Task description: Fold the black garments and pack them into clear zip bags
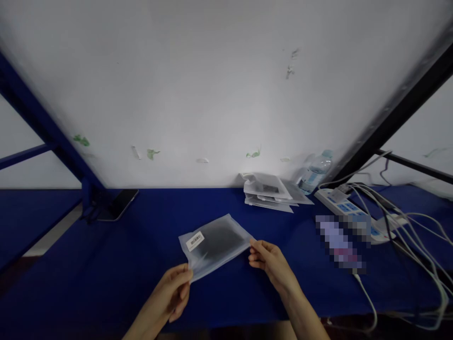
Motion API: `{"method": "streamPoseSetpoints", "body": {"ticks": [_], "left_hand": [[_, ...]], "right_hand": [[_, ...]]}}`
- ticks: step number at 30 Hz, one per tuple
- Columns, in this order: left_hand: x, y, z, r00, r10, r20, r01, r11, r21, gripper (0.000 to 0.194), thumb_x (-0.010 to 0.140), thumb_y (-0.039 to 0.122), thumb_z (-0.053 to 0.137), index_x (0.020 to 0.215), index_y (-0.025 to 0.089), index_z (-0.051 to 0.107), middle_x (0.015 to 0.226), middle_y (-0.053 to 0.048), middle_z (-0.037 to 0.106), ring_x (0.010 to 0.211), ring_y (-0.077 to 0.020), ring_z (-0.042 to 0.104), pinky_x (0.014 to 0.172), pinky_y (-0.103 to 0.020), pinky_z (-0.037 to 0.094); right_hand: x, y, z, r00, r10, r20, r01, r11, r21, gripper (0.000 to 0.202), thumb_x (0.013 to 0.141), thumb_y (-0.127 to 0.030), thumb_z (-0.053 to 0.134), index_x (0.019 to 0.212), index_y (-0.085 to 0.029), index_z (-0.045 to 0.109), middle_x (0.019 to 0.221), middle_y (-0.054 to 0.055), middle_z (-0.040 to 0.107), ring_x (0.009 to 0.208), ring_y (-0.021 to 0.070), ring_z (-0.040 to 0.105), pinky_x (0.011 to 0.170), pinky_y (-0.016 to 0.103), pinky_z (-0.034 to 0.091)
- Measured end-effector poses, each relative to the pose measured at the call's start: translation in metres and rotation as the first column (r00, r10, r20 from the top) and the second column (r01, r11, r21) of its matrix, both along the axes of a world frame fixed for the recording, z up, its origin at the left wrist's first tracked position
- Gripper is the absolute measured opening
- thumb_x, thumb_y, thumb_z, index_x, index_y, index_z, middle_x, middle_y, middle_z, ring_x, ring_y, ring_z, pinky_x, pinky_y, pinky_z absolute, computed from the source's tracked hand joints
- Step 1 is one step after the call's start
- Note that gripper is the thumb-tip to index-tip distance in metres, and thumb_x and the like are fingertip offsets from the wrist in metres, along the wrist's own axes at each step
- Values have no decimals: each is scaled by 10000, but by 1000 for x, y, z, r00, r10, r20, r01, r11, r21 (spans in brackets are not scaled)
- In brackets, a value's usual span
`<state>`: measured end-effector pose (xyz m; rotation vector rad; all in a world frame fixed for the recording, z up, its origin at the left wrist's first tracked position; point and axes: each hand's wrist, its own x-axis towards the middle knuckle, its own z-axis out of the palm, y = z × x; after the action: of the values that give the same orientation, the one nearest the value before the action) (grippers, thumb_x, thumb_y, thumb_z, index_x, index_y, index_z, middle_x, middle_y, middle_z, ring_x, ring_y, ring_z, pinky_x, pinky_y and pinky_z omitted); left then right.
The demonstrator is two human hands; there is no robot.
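Observation:
A frosted plastic bag (215,243) with a dark item inside is held over the blue table, tilted up to the right. On its left part sits a white barcode label (195,241). My left hand (177,288) pinches the bag's lower left corner between thumb and fingers. At the right end, my right hand (271,262) grips the other corner with its fingertips. What the dark item is cannot be made out through the cloudy plastic.
Several similar frosted bags (269,189) are stacked by the wall, beside a clear water bottle (316,172). To the right lie a power strip (348,208), a pixelated phone (339,243) and tangled white cables (421,241). A dark phone (122,205) rests at the left.

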<state>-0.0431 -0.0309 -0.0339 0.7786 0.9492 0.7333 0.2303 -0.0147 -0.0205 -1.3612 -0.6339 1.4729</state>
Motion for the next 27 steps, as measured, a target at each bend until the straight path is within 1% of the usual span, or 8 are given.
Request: {"method": "streamPoseSetpoints", "body": {"ticks": [4,7,10,12,14,18,23,27], "left_hand": [[3,0,0,999,-17,31,18,1000,-12,412,768,489,659,570,195,449,363,88,402,220,-30,271,223,-137,203],[7,1,1,999,-15,48,16,1000,-23,423,766,489,655,548,197,439,343,88,382,217,-31,251,221,-143,186],[10,0,2,998,16,64,-14,999,-37,415,746,481,674,551,195,446,353,88,381,229,-32,255,221,-144,182],[12,1,5,997,32,68,-28,998,-48,405,736,473,685,558,193,453,374,87,392,241,-32,267,222,-143,186],[13,1,8,997,41,72,-37,998,-57,400,728,467,694,561,191,458,392,85,403,247,-32,277,222,-142,189],[13,2,12,994,41,97,-35,998,-61,376,731,428,708,567,186,472,403,82,419,247,-34,300,219,-143,204],[14,-1,9,993,-9,119,11,1000,-18,382,792,418,656,560,177,472,397,75,421,241,-44,339,216,-144,252],[15,-2,12,996,-29,80,32,999,-41,339,759,424,697,647,166,506,496,54,514,307,-93,495,242,-174,368]], "right_hand": [[-2,-3,4,997,55,59,-56,998,7,397,742,-528,701,694,-139,638,620,41,656,522,133,641,497,235,556],[-19,-15,7,945,51,323,-118,974,192,402,843,-531,580,733,-151,653,636,39,652,541,154,644,510,266,550],[-39,-29,8,750,-74,657,-350,799,489,218,912,-356,545,915,-199,696,836,49,697,772,184,666,726,317,559],[-48,-33,7,628,-157,762,-512,655,556,212,931,-233,514,1076,-236,669,1012,54,691,925,192,640,839,338,531],[-52,-34,5,553,-203,808,-589,590,552,269,936,-166,490,1157,-237,625,1033,54,683,921,182,632,829,326,530],[-51,-30,1,419,-234,877,-672,570,473,327,946,-133,448,1239,-226,559,1004,59,679,843,177,636,763,315,541],[-59,-20,-1,128,-263,956,-712,647,273,495,926,-149,459,1405,-256,393,862,43,649,712,186,643,575,286,541],[-73,-7,-4,-9,-280,960,-709,679,191,491,853,-74,500,1315,-239,490,1052,91,638,784,208,662,545,277,549]]}}
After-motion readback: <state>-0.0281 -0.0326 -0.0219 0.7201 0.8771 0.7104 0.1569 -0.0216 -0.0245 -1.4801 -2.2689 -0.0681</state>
